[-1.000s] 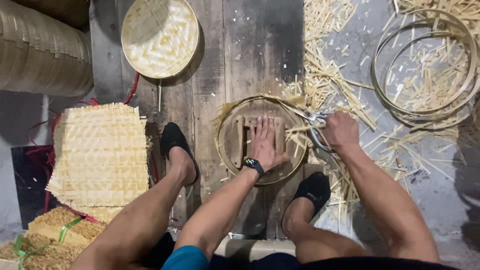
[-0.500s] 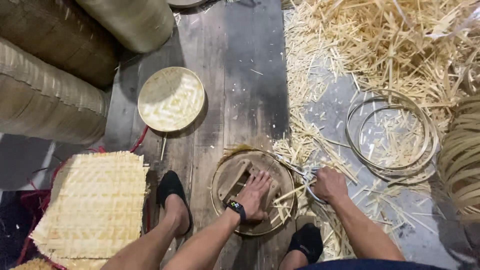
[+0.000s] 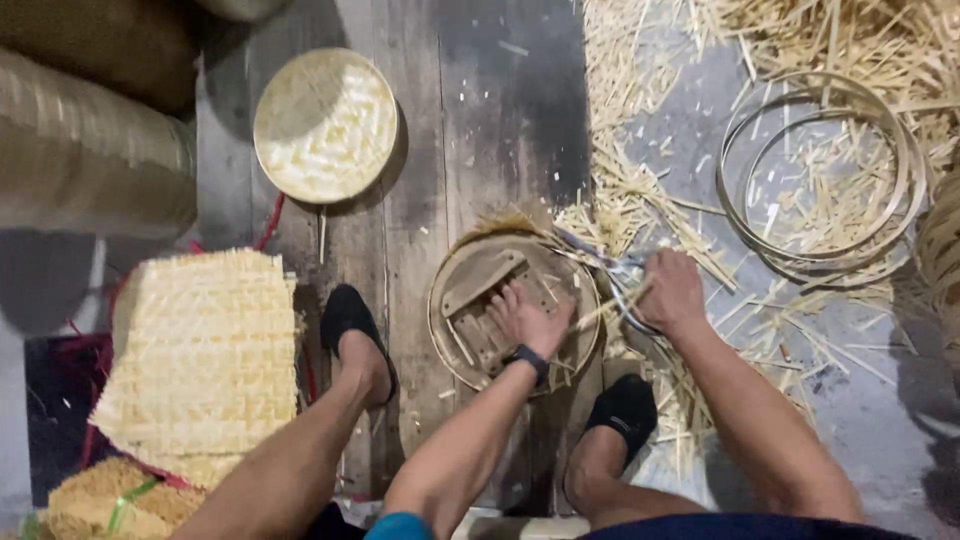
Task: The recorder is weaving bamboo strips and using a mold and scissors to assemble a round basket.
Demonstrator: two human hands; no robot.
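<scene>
Worn floor planks (image 3: 470,120) are littered with bamboo offcuts (image 3: 640,200) on the right side. Down on the floor between the feet, a round bamboo frame (image 3: 515,310) is pressed flat by the left hand (image 3: 528,318), fingers spread wide. Scissors (image 3: 610,268) are gripped in the right hand (image 3: 672,290) at the frame's right edge. Woven mats (image 3: 200,360) are stacked well off to the left.

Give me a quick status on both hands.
Left hand flat on round tray. Right hand grips shears at tray rim. Offcuts litter floor.
</scene>
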